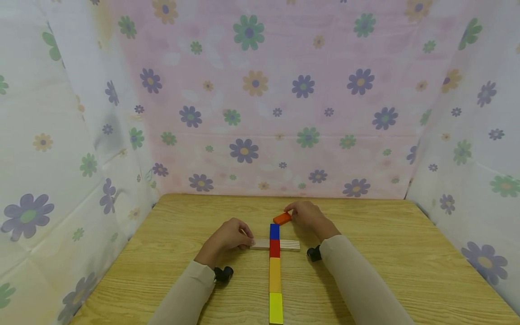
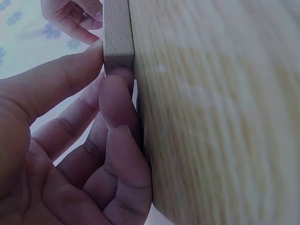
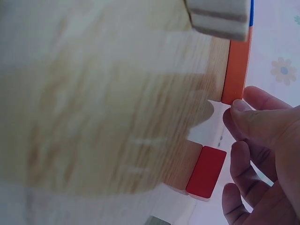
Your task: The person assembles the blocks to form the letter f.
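My left hand (image 1: 230,234) holds the left end of a plain wooden strip (image 1: 290,245), with the thumb (image 2: 84,65) on its edge and curled fingers at its end. My right hand (image 1: 309,215) pinches the end of an orange block (image 1: 281,219) between thumb and index finger. That block lies slanted at the far end of a row, close to a blue block (image 1: 274,231). Towards me follow a red block (image 1: 275,248), an amber block (image 1: 275,275) and a yellow block (image 1: 276,308). The row crosses the strip's line; whether over it I cannot tell.
In the right wrist view another red block (image 3: 206,172) lies below the orange one, near my fingers. The wooden table (image 1: 162,234) ends at a flowered cloth (image 1: 243,113) at the back and sides. Black wrist cameras (image 1: 223,274) hang beneath both sleeves.
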Tool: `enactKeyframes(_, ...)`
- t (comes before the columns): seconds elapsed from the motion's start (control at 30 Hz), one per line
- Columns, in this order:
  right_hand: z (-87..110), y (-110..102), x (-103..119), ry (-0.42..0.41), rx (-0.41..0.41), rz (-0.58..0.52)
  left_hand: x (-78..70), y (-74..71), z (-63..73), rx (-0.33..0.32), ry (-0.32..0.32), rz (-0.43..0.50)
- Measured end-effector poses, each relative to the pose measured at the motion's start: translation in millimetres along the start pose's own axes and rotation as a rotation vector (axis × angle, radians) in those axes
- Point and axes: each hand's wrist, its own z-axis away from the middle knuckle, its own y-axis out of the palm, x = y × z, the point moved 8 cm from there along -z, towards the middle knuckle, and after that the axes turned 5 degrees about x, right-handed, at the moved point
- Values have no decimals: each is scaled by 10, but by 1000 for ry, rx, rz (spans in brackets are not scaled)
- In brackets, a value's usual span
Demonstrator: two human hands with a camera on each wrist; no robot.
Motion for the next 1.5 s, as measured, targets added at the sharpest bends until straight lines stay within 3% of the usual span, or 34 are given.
enactKeyframes(0.53, 34, -111, -71, -54, -6, -24, 10, 13, -9, 8, 5, -9)
enactKeyframes(0.83, 233, -273, -252, -17, -88, -128, -9, 11, 7, 10, 16, -11)
enactKeyframes(1.2, 483, -309, -556, 52, -182, -284, 8, 15, 14, 9, -2, -2)
enactKeyframes(1.5, 600, -343, -738, 119, -173, -341, -1, 13, 14, 5, -6, 2)
